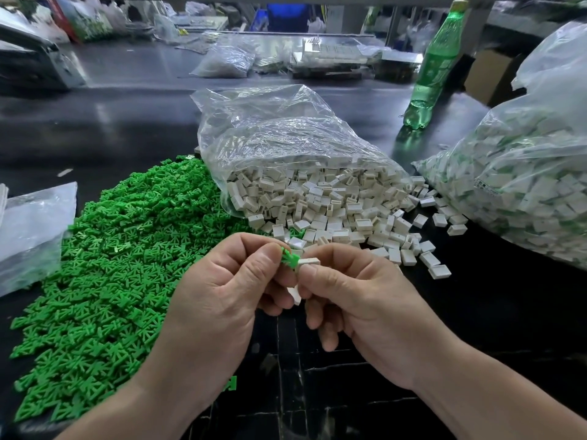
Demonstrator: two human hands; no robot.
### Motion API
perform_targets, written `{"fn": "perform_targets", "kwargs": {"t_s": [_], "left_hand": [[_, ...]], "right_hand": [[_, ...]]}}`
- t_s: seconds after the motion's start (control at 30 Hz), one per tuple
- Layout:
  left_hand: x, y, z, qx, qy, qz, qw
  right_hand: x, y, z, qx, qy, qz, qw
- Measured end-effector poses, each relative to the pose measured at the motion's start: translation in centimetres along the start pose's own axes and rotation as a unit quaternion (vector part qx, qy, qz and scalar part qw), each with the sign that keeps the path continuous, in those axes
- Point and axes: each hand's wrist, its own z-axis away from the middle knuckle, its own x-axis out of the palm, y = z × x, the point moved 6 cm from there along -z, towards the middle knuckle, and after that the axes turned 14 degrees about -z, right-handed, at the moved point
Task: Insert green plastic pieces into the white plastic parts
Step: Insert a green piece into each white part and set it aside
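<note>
On my feed the two hands meet low in the middle, above the dark counter (pixel 508 312). The left hand (pixel 222 300) pinches a green piece (pixel 289 257) between thumb and forefinger, and those fingers cover its lower end. The right hand (pixel 359 300) pinches a white part (pixel 309 261) by its near end, so I see only the top face and one edge. Green piece and white part touch end to end, but I cannot tell whether the green one sits inside the white one at all.

A second white block (pixel 294 295) shows in the gap below, between the curled fingers. I cannot make out which hand holds it.

To the left a heap of green pieces (pixel 104 281) spreads across the counter, blurred towards its near edge. Behind the hands loose white parts (pixel 333 211) spill from the mouth of a clear bag (pixel 279 131) lying on its side. At the right a second bag (pixel 524 185) is cut off by the frame. It holds white blocks with green showing among them, hazy through the plastic. A green bottle (pixel 432 68) stands beyond. The far clutter is too blurred for me to name.
</note>
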Motion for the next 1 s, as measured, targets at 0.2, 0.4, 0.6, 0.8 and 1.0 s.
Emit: {"fn": "perform_targets", "kwargs": {"t_s": [0.2,0.4,0.6,0.8,1.0], "left_hand": [[-0.2,-0.1,0.1,0.012,0.020,-0.028,0.999],[0.0,-0.1,0.2,0.020,0.033,-0.053,0.998],[0.1,0.9,0.6,0.066,0.057,-0.150,0.985],[0.1,1.0,0.6,0.070,0.039,-0.144,0.986],[0.3,-0.4,0.4,0.021,-0.008,-0.039,0.999]], "right_hand": [[0.3,-0.2,0.2,-0.027,0.011,-0.008,1.000],[0.4,-0.1,0.3,-0.050,0.003,0.015,0.999],[-0.1,-0.6,0.7,-0.097,0.024,0.153,0.983],[0.1,-1.1,1.0,-0.130,0.022,0.211,0.968],[0.3,-1.1,1.1,-0.135,0.022,0.236,0.962]]}}
